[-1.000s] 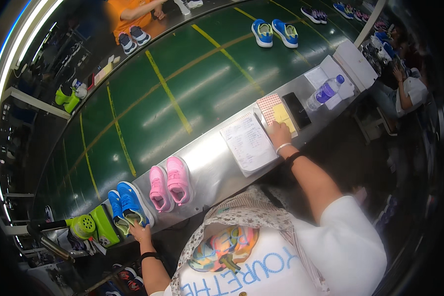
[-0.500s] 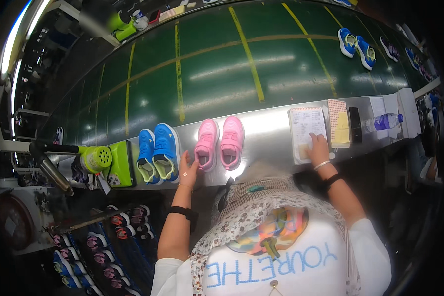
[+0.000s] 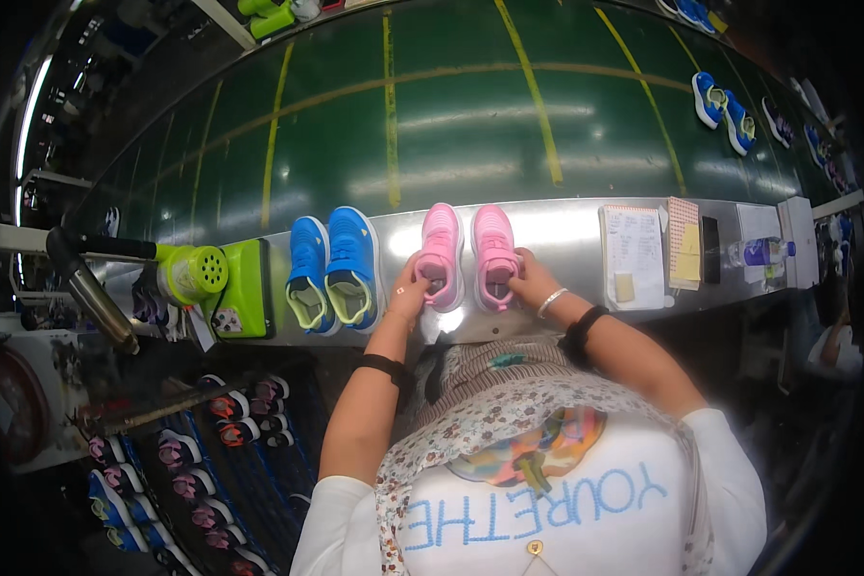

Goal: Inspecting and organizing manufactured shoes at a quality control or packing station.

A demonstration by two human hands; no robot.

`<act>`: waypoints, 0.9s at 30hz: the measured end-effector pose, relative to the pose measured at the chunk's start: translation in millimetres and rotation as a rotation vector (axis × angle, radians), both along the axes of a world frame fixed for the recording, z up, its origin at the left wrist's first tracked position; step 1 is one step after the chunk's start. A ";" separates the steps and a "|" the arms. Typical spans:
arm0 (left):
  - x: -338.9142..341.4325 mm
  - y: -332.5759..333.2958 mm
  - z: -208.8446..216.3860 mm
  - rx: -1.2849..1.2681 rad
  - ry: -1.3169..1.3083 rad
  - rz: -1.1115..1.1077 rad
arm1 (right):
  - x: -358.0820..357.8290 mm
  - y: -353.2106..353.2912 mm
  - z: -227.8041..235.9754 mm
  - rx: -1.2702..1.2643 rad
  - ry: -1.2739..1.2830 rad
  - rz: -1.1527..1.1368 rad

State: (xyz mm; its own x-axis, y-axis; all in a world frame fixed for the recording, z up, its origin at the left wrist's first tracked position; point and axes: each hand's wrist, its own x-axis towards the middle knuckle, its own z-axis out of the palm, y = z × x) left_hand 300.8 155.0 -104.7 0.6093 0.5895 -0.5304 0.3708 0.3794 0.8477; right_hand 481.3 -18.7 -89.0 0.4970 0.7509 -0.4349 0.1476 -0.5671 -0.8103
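Two pink children's sneakers stand side by side on the metal ledge, toes pointing away from me. My left hand [image 3: 409, 293] grips the heel of the left pink sneaker [image 3: 441, 238], with fingers on its outer side and at the collar. The heel of the right pink sneaker [image 3: 493, 240] is held by my right hand [image 3: 536, 282], the thumb at the shoe's opening. Left of them, a blue sneaker [image 3: 308, 259] and its mate, another blue sneaker [image 3: 351, 248], stand untouched. An open notebook [image 3: 634, 245] with handwriting lies on the ledge to the right.
Beyond the ledge runs a green conveyor belt [image 3: 470, 125] with yellow lines, carrying blue shoes [image 3: 725, 113] at far right. A lime-green device [image 3: 243, 288] stands at left. Right of the notebook are a dark phone-like slab [image 3: 709, 250] and a bottle [image 3: 763, 252]. Racked shoes [image 3: 192, 480] sit lower left.
My right hand has left the notebook and taken the right pink sneaker's heel. My left hand, beside the left pink sneaker before, now grips it. The whole view has shifted slightly.
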 end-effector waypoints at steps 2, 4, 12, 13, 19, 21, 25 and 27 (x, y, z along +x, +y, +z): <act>9.4 -4.7 33.0 -0.186 -0.018 0.032 | 13.4 -8.6 -16.0 0.160 0.315 -0.218; 2.5 -4.3 29.7 -0.417 -0.142 0.093 | 17.0 -12.8 -13.3 0.231 0.497 -0.292; 20.8 -18.7 66.1 -0.654 -0.558 0.022 | 15.8 -11.5 53.3 0.417 0.683 -0.375; 22.8 -18.6 71.5 -0.652 -0.562 0.018 | 16.1 -9.4 56.9 0.415 0.588 -0.318; 25.1 -18.2 81.0 -0.653 -0.616 0.011 | 16.3 -6.8 76.0 0.543 1.000 -0.449; 25.6 -20.4 88.2 -0.670 -0.641 0.010 | 17.9 -8.1 73.9 0.566 1.011 -0.429; 25.6 -22.3 89.1 -0.667 -0.671 0.003 | 18.9 -8.2 83.4 0.573 1.028 -0.395; 26.3 -22.9 90.8 -0.658 -0.661 0.007 | 20.1 -7.5 80.8 0.588 1.072 -0.390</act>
